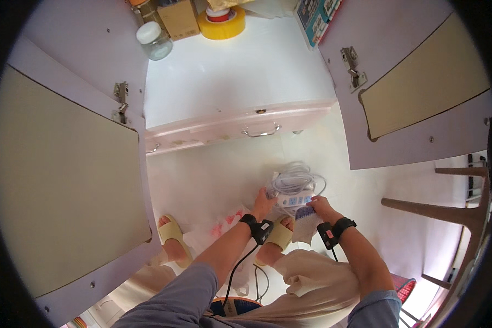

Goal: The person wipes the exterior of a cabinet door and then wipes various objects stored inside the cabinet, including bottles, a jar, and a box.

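Note:
Low over the floor, my left hand (264, 203) grips the left end of a white power strip (297, 199) with blue-marked sockets. A coiled grey-white cable (294, 179) lies against the strip's far side. At the strip's right end is my right hand (324, 208), its fingers closed on a grey and blue knitted cloth (305, 225) that hangs down towards me. Whether the right fingers also hold the strip is hard to tell. A thin plastic bag (229, 221) with red print lies on the floor left of my left hand.
Two cabinet doors (78, 180) stand open at both sides. The white shelf (229, 78) bears a glass jar (156, 43), a yellow tape roll (222, 25) and a cardboard box (179, 19). Below it is a drawer handle (262, 132). Brown furniture legs (426, 207) stand at right.

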